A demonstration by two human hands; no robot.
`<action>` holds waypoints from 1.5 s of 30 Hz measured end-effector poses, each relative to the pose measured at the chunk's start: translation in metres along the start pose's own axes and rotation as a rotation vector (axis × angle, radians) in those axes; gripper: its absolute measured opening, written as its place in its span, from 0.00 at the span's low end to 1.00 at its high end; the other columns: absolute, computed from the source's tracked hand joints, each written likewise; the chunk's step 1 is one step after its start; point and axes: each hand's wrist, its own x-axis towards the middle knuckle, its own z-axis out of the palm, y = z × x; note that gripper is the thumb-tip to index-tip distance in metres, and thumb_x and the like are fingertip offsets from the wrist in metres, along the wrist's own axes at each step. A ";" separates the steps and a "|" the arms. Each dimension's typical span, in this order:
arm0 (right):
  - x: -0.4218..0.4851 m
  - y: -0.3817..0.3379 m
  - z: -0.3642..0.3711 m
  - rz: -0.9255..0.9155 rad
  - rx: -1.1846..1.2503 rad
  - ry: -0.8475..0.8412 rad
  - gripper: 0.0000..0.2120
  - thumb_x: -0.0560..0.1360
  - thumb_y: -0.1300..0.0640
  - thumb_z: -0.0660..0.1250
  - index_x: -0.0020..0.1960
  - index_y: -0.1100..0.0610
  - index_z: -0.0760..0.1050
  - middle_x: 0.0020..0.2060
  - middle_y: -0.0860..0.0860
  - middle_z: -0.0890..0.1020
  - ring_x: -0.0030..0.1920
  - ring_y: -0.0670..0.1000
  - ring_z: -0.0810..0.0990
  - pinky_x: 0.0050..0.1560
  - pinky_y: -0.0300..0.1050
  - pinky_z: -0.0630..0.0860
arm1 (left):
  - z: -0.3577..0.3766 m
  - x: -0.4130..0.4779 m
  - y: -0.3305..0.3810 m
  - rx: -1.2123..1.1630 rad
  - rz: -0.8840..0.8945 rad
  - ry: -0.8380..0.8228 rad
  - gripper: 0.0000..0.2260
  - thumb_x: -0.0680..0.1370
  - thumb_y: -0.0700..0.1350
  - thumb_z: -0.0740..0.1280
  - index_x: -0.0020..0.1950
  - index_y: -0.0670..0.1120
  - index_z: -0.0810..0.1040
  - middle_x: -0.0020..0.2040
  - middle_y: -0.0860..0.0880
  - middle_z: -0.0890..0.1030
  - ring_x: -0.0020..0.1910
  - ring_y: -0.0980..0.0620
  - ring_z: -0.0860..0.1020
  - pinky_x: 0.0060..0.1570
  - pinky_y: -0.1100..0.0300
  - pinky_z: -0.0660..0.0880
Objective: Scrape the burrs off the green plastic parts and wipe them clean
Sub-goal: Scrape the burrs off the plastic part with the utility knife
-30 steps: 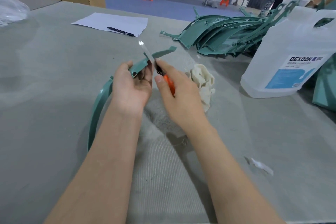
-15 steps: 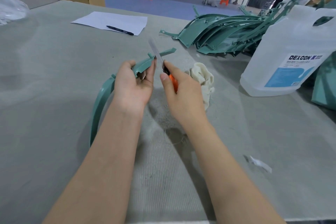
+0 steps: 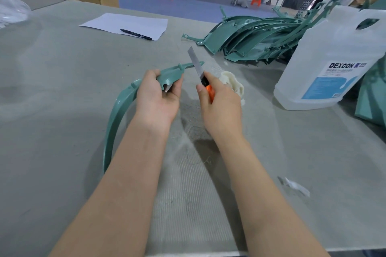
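My left hand grips the curved green part; my right hand clasps the knife, blade against its tip.

Both bare forearms are reaching forward from the bottom of the view, converging toward the middle above the tabletop. The left hand is turned with its back toward the camera, its fingers and thumb curling round the curved green part near one end. The right hand is sitting just beside it, apart from it, wrapping round the orange handle of the utility knife, with the thumb lying along the handle and the blade pointing up and away.
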 end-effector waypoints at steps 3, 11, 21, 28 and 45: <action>0.002 0.002 -0.002 0.027 -0.046 0.007 0.19 0.82 0.47 0.57 0.72 0.45 0.68 0.56 0.50 0.79 0.53 0.50 0.73 0.44 0.41 0.60 | 0.002 -0.003 -0.004 0.033 0.017 0.004 0.04 0.79 0.35 0.59 0.46 0.37 0.72 0.49 0.38 0.75 0.55 0.41 0.79 0.44 0.53 0.81; 0.007 0.006 -0.003 0.045 -0.104 0.027 0.18 0.81 0.48 0.58 0.71 0.46 0.68 0.57 0.50 0.74 0.48 0.45 0.64 0.46 0.44 0.64 | 0.003 -0.005 -0.013 0.072 0.079 0.041 0.06 0.80 0.36 0.60 0.43 0.38 0.71 0.43 0.41 0.76 0.48 0.43 0.79 0.49 0.52 0.80; 0.013 0.017 -0.018 0.101 0.062 0.090 0.19 0.81 0.47 0.59 0.72 0.48 0.69 0.61 0.52 0.78 0.61 0.54 0.75 0.58 0.46 0.69 | 0.002 -0.006 -0.008 0.042 0.087 0.037 0.05 0.79 0.35 0.60 0.43 0.39 0.70 0.49 0.40 0.74 0.49 0.43 0.78 0.45 0.51 0.81; 0.001 -0.005 -0.007 -0.058 0.233 -0.022 0.14 0.81 0.51 0.60 0.64 0.51 0.77 0.36 0.34 0.72 0.40 0.25 0.70 0.44 0.19 0.63 | 0.002 -0.005 -0.003 0.013 0.073 0.038 0.04 0.80 0.36 0.58 0.52 0.38 0.71 0.53 0.38 0.74 0.63 0.39 0.76 0.37 0.57 0.81; 0.008 0.009 -0.009 0.057 0.035 0.073 0.14 0.82 0.49 0.58 0.64 0.49 0.73 0.54 0.50 0.79 0.55 0.53 0.74 0.49 0.48 0.71 | 0.001 -0.005 -0.006 -0.049 -0.029 0.051 0.06 0.80 0.35 0.59 0.56 0.38 0.69 0.58 0.37 0.74 0.64 0.39 0.75 0.28 0.57 0.80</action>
